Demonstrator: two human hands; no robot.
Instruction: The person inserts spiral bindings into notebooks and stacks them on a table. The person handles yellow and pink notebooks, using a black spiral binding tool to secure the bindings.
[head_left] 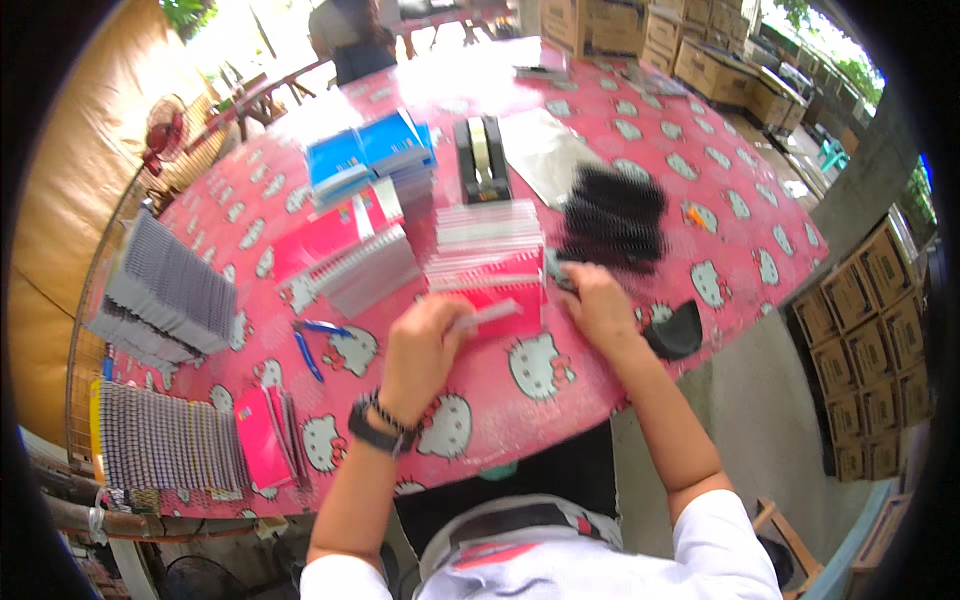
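Observation:
My left hand (pixel 425 335), with a black band on its wrist, is closed at the near left corner of a stack of pink-covered booklets (pixel 505 300). Its fingers pinch a thin whitish strip (pixel 490 314) that lies slanted over the top pink cover; blur hides whether this is a page edge. At the right side of the same stack, my right hand (pixel 603 310) has its fingers curled round a small dark thing too blurred to name. Just beyond that hand lies a heap of black spiral binding coils (pixel 612 215).
Other pink booklets (pixel 345 250), blue booklets (pixel 370 155) and a tape dispenser (pixel 482 160) stand farther back. Blue-handled pliers (pixel 315 345) lie left, near piles of spiral-bound notebooks (pixel 165 435). A black pouch (pixel 675 330) sits at the right edge. Cardboard boxes (pixel 865 345) are stacked beyond.

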